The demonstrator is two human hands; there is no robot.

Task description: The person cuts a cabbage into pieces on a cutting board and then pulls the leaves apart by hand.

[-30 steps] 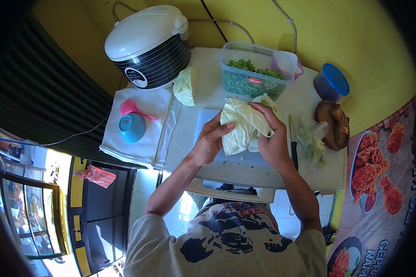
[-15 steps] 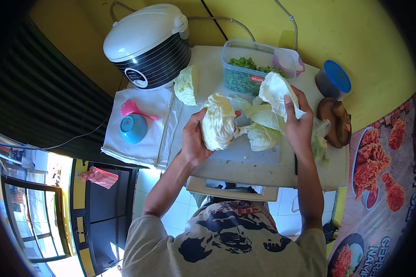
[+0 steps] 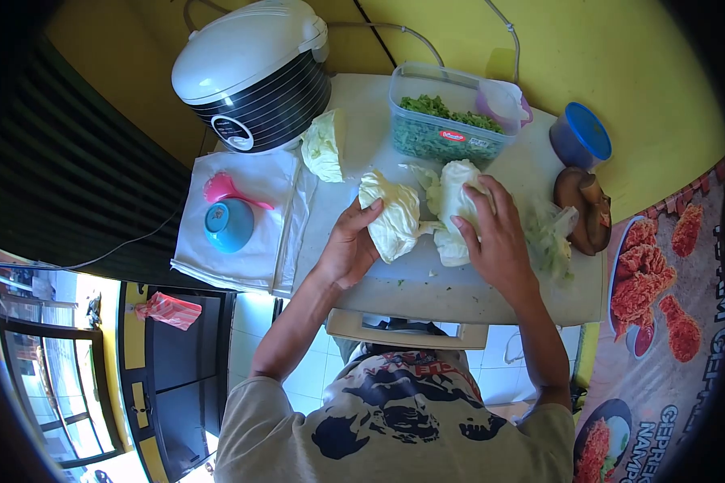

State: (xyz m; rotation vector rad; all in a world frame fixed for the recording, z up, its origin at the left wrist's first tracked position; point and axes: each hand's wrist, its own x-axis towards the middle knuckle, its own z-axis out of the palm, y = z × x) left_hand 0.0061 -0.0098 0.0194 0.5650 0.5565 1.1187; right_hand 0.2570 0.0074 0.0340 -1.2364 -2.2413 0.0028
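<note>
My left hand (image 3: 353,248) is closed around a pale, crinkled cabbage (image 3: 391,219), thumb on top, above the front middle of the table. To its right, my right hand (image 3: 501,241) curves over a whitish cabbage leaf (image 3: 454,187), with thumb and fingers against its right side. That leaf lies on or just over other loose leaves, which it and the hand partly hide. Another light green cabbage piece (image 3: 323,146) rests farther back, beside the rice cooker.
Behind the leaves stands a clear container (image 3: 451,135) of chopped greens. A rice cooker (image 3: 254,76) is at the back left, near a blue bowl (image 3: 229,226) and a pink scoop (image 3: 227,190). A blue-lidded tub (image 3: 582,135) and a brown object (image 3: 582,213) sit on the right.
My right hand has brought the cabbage leaf down and left onto the loose leaves. My left hand has shifted slightly right, and the cabbage in it has turned.
</note>
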